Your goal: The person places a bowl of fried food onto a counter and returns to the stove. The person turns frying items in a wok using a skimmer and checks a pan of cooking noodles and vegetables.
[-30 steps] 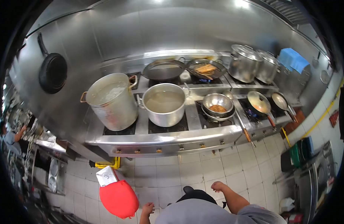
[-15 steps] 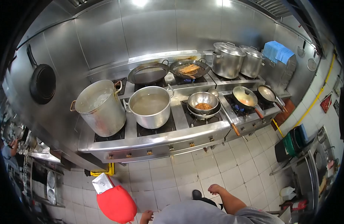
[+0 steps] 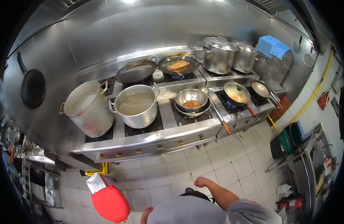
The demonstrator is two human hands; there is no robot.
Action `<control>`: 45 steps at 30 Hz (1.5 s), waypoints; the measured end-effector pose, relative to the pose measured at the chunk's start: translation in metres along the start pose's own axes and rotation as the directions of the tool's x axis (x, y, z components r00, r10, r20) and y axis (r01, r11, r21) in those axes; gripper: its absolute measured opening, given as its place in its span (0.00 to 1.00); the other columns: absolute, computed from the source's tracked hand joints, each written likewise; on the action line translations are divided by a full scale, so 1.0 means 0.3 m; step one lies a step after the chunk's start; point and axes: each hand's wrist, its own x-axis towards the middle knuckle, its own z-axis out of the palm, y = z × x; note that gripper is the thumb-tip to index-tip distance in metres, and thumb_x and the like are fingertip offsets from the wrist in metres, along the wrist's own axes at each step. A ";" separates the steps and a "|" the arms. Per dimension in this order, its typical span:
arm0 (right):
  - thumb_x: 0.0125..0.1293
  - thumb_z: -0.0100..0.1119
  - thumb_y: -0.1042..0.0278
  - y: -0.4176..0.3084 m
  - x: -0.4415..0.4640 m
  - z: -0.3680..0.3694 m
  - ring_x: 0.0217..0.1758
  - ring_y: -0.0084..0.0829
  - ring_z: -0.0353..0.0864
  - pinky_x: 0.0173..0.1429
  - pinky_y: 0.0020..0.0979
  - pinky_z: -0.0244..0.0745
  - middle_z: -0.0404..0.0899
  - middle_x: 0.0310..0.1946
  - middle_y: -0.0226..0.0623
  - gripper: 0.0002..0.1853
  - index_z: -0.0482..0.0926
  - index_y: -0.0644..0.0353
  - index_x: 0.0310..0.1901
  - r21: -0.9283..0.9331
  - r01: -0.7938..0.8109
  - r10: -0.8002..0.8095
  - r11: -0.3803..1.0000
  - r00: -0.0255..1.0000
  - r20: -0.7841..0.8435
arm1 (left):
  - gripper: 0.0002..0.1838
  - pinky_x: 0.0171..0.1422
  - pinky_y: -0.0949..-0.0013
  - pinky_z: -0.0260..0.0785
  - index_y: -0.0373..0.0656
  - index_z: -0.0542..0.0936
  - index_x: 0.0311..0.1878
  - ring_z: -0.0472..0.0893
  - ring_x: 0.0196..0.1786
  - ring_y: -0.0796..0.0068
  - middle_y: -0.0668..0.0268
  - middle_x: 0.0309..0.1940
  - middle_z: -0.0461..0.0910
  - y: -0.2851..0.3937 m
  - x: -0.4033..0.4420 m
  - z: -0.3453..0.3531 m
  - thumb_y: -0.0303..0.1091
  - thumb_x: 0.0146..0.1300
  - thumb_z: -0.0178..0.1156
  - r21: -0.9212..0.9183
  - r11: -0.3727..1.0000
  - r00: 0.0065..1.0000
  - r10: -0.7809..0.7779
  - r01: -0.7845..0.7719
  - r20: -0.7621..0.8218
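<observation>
My right hand [image 3: 202, 182] is held in front of my body above the tiled floor, its fingers curled in with nothing seen in them. Lower down, at the left of my grey shirt, my left hand [image 3: 147, 211] shows only in part; its fingers look curled, and no object shows in it. Neither hand touches anything on the stove [image 3: 142, 143]. Closest to the left hand is a red round-topped thing [image 3: 110, 203] with a white and silver piece [image 3: 96, 182] at its upper end.
On the stove stand a tall stockpot [image 3: 91, 119], a wide pot [image 3: 136, 115], a perforated bowl [image 3: 191, 98], a ladle [image 3: 220, 117], a lidded pan [image 3: 237, 93] and a wok with frying food [image 3: 178, 66]. Lidded pots [image 3: 219, 56] stand behind. A green-lined bin [image 3: 287, 140] is at right.
The view has shifted, so the stove and pots sit a little further left. My right hand appears further left and higher in view; my left hand is slightly higher too.
</observation>
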 end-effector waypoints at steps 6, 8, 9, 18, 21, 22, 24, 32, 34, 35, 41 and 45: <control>0.59 0.52 0.51 -0.004 -0.052 -0.030 0.22 0.26 0.75 0.24 0.29 0.71 0.75 0.20 0.32 0.18 0.78 0.60 0.26 -0.054 -0.063 0.065 0.997 0.997 0.044 | 0.22 0.47 0.70 0.70 0.40 0.81 0.41 0.80 0.40 0.71 0.61 0.35 0.82 -0.001 -0.049 -0.030 0.50 0.52 0.62 0.082 0.996 0.997 0.040 -0.034 -0.063; 0.61 0.48 0.48 0.007 -0.063 -0.038 0.23 0.26 0.75 0.25 0.30 0.72 0.75 0.21 0.33 0.21 0.78 0.60 0.26 -0.110 -0.081 0.090 0.991 0.993 0.077 | 0.22 0.47 0.70 0.70 0.40 0.81 0.41 0.80 0.40 0.71 0.61 0.34 0.82 0.003 -0.046 -0.023 0.49 0.52 0.62 0.065 0.998 0.996 -0.006 0.012 -0.086; 0.61 0.48 0.48 0.018 -0.059 -0.039 0.23 0.26 0.75 0.25 0.30 0.72 0.75 0.21 0.33 0.21 0.78 0.60 0.26 -0.108 -0.084 0.093 0.991 0.993 0.075 | 0.22 0.46 0.69 0.71 0.39 0.81 0.41 0.80 0.40 0.71 0.60 0.34 0.82 -0.003 -0.038 -0.020 0.48 0.52 0.62 0.042 0.998 0.992 -0.051 0.056 -0.115; 0.60 0.50 0.57 0.093 -0.054 -0.027 0.21 0.27 0.75 0.22 0.30 0.71 0.76 0.22 0.35 0.14 0.79 0.58 0.33 0.030 -0.123 0.120 0.992 0.990 0.067 | 0.18 0.42 0.70 0.71 0.38 0.81 0.37 0.80 0.35 0.75 0.63 0.29 0.82 0.180 -0.112 0.021 0.45 0.55 0.58 0.253 0.951 0.981 0.190 -0.179 -0.022; 0.58 0.51 0.60 0.079 -0.057 -0.031 0.21 0.27 0.75 0.21 0.29 0.70 0.77 0.23 0.35 0.11 0.79 0.57 0.33 0.000 -0.117 0.117 0.993 0.993 0.034 | 0.17 0.41 0.71 0.70 0.37 0.81 0.36 0.79 0.33 0.76 0.65 0.27 0.82 0.203 -0.093 0.036 0.44 0.55 0.57 0.305 0.950 0.997 0.074 -0.073 0.007; 0.59 0.52 0.58 0.076 -0.056 -0.032 0.19 0.28 0.75 0.21 0.30 0.71 0.76 0.21 0.36 0.13 0.78 0.59 0.32 -0.026 -0.100 0.101 0.995 0.995 0.024 | 0.17 0.41 0.71 0.70 0.37 0.81 0.36 0.79 0.33 0.76 0.65 0.27 0.82 0.205 -0.097 0.035 0.44 0.55 0.57 0.301 0.951 0.997 0.075 -0.070 -0.004; 0.59 0.52 0.55 0.078 -0.035 -0.027 0.18 0.29 0.74 0.21 0.31 0.72 0.76 0.19 0.37 0.15 0.78 0.60 0.31 -0.061 -0.083 0.084 0.995 0.996 0.019 | 0.17 0.40 0.73 0.70 0.38 0.81 0.35 0.78 0.32 0.77 0.65 0.26 0.81 0.205 -0.117 0.044 0.44 0.55 0.57 0.207 0.974 0.993 0.102 -0.089 -0.054; 0.60 0.51 0.50 0.017 -0.019 -0.027 0.19 0.30 0.75 0.23 0.31 0.73 0.77 0.20 0.39 0.20 0.79 0.62 0.33 -0.101 -0.040 0.045 0.994 0.998 0.046 | 0.17 0.42 0.69 0.70 0.34 0.80 0.39 0.78 0.36 0.74 0.61 0.32 0.81 0.109 -0.154 0.034 0.40 0.52 0.62 0.071 0.997 0.994 -0.034 0.042 -0.106; 0.60 0.52 0.50 0.018 -0.014 -0.023 0.20 0.30 0.76 0.23 0.31 0.73 0.77 0.20 0.38 0.20 0.79 0.62 0.33 -0.085 -0.037 0.042 0.996 0.998 0.051 | 0.18 0.43 0.68 0.70 0.34 0.80 0.40 0.78 0.37 0.73 0.60 0.33 0.81 0.139 -0.198 0.034 0.39 0.52 0.63 0.093 0.994 0.991 -0.042 0.054 -0.129; 0.60 0.52 0.51 0.020 -0.009 -0.020 0.20 0.30 0.76 0.23 0.31 0.73 0.77 0.21 0.38 0.19 0.79 0.63 0.32 -0.066 -0.036 0.040 0.997 0.998 0.054 | 0.18 0.43 0.68 0.70 0.34 0.80 0.41 0.78 0.38 0.73 0.60 0.34 0.81 0.136 -0.208 0.033 0.39 0.52 0.63 0.105 0.994 0.990 -0.021 0.036 -0.141; 0.59 0.53 0.56 0.029 -0.005 -0.012 0.23 0.27 0.77 0.24 0.29 0.73 0.78 0.25 0.34 0.14 0.78 0.59 0.34 -0.027 -0.077 0.078 0.997 0.995 0.065 | 0.19 0.44 0.69 0.70 0.34 0.79 0.43 0.78 0.38 0.72 0.60 0.34 0.81 0.134 -0.207 0.027 0.40 0.52 0.63 0.121 0.993 0.991 0.031 -0.015 -0.129; 0.57 0.53 0.58 0.035 -0.014 -0.008 0.23 0.26 0.77 0.24 0.28 0.73 0.78 0.26 0.34 0.13 0.78 0.58 0.35 -0.010 -0.073 0.073 0.997 0.996 0.052 | 0.18 0.43 0.69 0.70 0.35 0.80 0.40 0.78 0.35 0.73 0.62 0.32 0.81 0.173 -0.218 0.036 0.40 0.53 0.61 0.112 0.994 0.991 0.010 0.005 -0.130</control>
